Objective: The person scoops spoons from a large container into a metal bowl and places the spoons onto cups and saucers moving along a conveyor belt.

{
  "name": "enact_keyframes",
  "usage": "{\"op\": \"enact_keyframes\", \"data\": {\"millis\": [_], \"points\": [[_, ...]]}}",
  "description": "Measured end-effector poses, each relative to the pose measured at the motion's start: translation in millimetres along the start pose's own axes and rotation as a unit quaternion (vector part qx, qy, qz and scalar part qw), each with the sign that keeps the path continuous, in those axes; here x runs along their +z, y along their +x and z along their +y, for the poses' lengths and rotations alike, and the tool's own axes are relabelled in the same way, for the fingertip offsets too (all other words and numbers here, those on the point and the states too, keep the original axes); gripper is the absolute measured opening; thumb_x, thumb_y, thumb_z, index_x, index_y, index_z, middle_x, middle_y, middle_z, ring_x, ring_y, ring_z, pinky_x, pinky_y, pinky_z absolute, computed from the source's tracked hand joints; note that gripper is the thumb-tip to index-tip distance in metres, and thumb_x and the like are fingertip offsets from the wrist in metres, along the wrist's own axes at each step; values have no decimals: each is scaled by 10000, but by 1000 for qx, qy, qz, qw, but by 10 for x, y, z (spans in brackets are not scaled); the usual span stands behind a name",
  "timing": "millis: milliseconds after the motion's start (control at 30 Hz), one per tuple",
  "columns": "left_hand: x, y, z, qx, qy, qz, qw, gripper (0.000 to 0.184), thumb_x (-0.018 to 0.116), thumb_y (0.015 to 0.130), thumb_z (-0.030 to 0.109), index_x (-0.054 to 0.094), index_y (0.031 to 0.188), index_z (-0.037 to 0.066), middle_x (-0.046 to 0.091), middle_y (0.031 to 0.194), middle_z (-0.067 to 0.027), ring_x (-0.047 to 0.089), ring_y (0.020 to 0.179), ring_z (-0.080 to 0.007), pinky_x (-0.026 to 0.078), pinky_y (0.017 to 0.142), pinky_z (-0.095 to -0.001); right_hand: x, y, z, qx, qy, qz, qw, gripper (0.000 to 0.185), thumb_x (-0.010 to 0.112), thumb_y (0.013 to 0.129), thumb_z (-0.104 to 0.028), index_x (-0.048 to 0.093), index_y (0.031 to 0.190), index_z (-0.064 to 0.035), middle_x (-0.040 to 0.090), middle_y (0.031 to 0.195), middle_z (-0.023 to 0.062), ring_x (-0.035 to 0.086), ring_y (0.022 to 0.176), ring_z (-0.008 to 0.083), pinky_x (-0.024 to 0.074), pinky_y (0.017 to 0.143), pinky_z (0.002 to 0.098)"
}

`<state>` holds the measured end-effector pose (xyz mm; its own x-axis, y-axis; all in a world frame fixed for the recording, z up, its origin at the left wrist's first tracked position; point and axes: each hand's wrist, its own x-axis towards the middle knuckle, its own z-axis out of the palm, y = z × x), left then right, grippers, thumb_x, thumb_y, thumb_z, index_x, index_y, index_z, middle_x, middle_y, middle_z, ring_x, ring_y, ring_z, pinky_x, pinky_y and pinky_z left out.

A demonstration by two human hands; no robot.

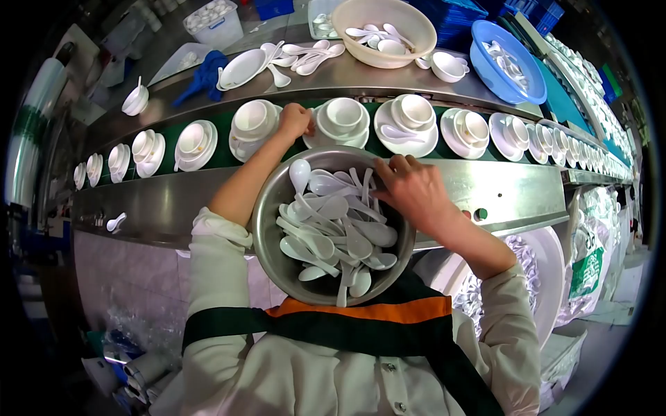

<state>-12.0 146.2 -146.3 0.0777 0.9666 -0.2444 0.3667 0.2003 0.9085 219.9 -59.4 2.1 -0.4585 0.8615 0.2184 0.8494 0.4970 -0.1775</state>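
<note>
A steel bowl [262,229] full of white soup spoons [333,225] is right in front of my chest. My right hand [416,191] reaches over its right rim, with thumb and fingers closed about a spoon handle there. Beyond the bowl, my left hand [297,121] is closed beside a stacked dish set [253,119], a bowl and cup on a plate; what its fingers hold is hidden. Another dish set [343,116] stands just right of that hand. Farther right, a dish set [406,125] has a spoon lying on its plate.
Several more dish sets line the green conveyor belt [229,156] both ways. On the back shelf are a beige basin [385,55] of spoons, a blue basin [510,62], a blue cloth [205,78] and loose spoons. One spoon [116,222] lies on the steel ledge at left.
</note>
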Motion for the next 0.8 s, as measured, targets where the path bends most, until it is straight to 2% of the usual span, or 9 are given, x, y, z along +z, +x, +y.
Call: {"op": "enact_keyframes", "data": {"millis": [67, 167, 233, 300, 433, 500, 633, 733, 800], "points": [[-96, 40, -138, 104, 215, 103, 966, 223, 543, 841, 138, 544, 895, -78, 600, 701, -135, 611, 564, -199, 492, 491, -290, -10, 11, -48, -12, -87, -4, 996, 375, 715, 635, -325, 586, 856, -51, 525, 869, 47, 535, 888, 190, 476, 623, 290], [-265, -529, 355, 235, 265, 200, 913, 170, 558, 814, 106, 562, 905, -37, 608, 716, -92, 613, 656, -153, 475, 562, -286, -101, -50, -182, -90, -67, 48, 992, 369, 703, 627, -334, 582, 823, -46, 517, 891, 69, 516, 920, 190, 474, 602, 287], [-283, -947, 728, 275, 140, 99, 946, 136, 564, 789, 144, 593, 860, 32, 617, 744, -113, 608, 685, -273, 467, 619, -375, 87, -135, -222, -61, -66, -9, 996, 296, 676, 656, -292, 583, 797, -49, 551, 839, 54, 554, 832, 208, 474, 588, 301], [-212, -1405, 1011, 239, 168, -79, 953, 113, 567, 782, 132, 577, 845, 38, 593, 741, -119, 588, 699, -282, 455, 641, -396, 267, -172, -193, -70, -169, -188, 965, 232, 679, 682, -253, 578, 795, -76, 583, 823, 37, 586, 741, 223, 485, 610, 318], [41, -1828, 864, 392, 362, -208, 820, 250, 657, 700, 130, 571, 908, 21, 586, 858, -128, 547, 853, -299, 428, 784, -369, 90, -154, -52, -59, -109, -190, 974, 145, 645, 712, -199, 575, 762, -81, 591, 741, 43, 609, 671, 228, 481, 586, 322], [102, -1847, 767, 369, 409, -250, 796, 293, 680, 677, 149, 567, 918, 25, 579, 892, -143, 530, 892, -312, 409, 817, -381, -325, -164, 100, -47, 85, -127, 987, 124, 639, 726, -173, 580, 752, -67, 607, 699, 75, 610, 613, 233, 464, 545, 316], [78, -1796, 715, 248, 399, -304, 829, 233, 639, 718, 236, 587, 824, 35, 577, 784, -141, 550, 783, -317, 428, 697, -393, -290, -246, 699, 203, 251, 4, 946, 162, 623, 792, -168, 593, 746, -16, 572, 562, 52, 511, 462, 131, 394, 448, 277], [-59, -1818, 899, 233, 338, -332, 849, 226, 636, 732, 234, 580, 818, 32, 574, 727, -137, 554, 672, -289, 431, 637, -354, 152, -312, 1205, 310, 242, -48, 918, 179, 618, 778, -215, 632, 774, -36, 613, 595, 70, 594, 550, 176, 435, 536, 296], [-119, -1831, 1035, 187, 264, -326, 888, 195, 621, 773, 205, 570, 839, 29, 576, 683, -89, 545, 605, -198, 426, 598, -291, 473, -302, 1338, 306, 196, -4, 932, 214, 620, 776, -263, 627, 759, -50, 620, 611, 74, 602, 568, 210, 447, 547, 317]]}}
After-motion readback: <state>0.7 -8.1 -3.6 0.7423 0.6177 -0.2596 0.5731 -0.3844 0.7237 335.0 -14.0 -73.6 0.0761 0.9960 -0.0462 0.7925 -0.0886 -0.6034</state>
